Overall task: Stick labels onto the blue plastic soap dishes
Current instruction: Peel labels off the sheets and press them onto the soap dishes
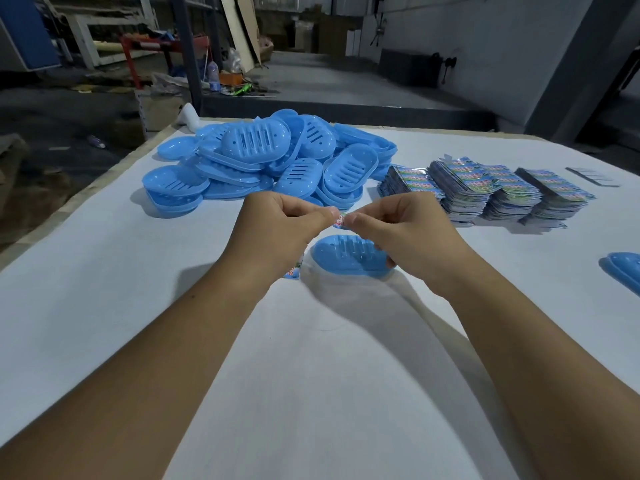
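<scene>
A small printed label (339,221) is pinched between the fingertips of my left hand (277,233) and my right hand (398,233), held above the table. Just below them one blue soap dish (346,259) lies on the white table; my right hand's lower fingers touch its right end. A printed sheet (294,270) hangs below my left hand, mostly hidden by it. A heap of blue soap dishes (270,161) lies behind my hands. Stacks of printed labels (485,188) stand to the right of the heap.
Another blue dish (623,271) lies at the table's right edge. A small grey stack (594,176) sits beyond the labels. The white table (311,375) ends at a wooden left edge (86,192); clutter and a concrete floor lie beyond.
</scene>
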Action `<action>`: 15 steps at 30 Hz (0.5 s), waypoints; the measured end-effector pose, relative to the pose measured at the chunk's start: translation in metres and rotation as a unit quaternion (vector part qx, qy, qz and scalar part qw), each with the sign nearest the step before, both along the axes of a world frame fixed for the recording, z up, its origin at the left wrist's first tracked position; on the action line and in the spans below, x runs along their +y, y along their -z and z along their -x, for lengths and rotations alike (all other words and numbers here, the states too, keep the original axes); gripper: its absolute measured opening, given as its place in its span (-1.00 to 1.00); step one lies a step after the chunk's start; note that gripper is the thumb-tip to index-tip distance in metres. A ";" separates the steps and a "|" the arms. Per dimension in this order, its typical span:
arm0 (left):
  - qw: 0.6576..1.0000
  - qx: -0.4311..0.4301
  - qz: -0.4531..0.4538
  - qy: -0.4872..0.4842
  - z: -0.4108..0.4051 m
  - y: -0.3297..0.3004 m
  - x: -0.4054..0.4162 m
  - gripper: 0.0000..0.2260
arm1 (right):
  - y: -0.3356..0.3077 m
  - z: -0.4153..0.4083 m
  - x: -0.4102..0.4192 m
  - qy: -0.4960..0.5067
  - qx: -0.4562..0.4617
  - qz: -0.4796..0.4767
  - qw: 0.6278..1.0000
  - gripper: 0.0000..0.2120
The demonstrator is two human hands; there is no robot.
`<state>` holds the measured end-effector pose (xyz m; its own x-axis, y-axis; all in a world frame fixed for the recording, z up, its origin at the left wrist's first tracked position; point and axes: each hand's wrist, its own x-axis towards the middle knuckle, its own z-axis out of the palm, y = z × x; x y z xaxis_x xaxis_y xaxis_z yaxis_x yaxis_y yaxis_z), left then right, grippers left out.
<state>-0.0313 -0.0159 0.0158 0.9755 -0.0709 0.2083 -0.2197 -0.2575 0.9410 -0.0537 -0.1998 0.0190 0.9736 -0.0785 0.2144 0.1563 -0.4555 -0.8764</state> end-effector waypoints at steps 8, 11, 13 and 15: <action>1.000 0.012 0.002 -0.020 -0.005 0.006 -0.004 -0.79 | 0.002 -0.005 -0.005 0.039 0.037 -0.005 0.999 -0.75; 0.999 0.028 -0.011 -0.024 -0.008 0.009 -0.005 -0.82 | 0.000 -0.007 -0.012 0.060 0.049 -0.015 0.997 -0.78; 0.998 0.044 -0.025 -0.027 -0.009 0.009 -0.008 -0.84 | -0.001 -0.008 -0.016 0.073 0.067 -0.011 0.995 -0.75; 0.997 0.058 -0.035 -0.026 -0.012 0.011 -0.013 -0.78 | -0.001 -0.009 -0.019 0.081 0.081 0.003 0.993 -0.71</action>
<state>-0.0194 -0.0290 0.0052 0.9954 -0.0298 0.0908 -0.0955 -0.3311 0.9388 -0.0445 -0.2189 0.0197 0.9699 -0.2368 0.0576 -0.0622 -0.4689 -0.8810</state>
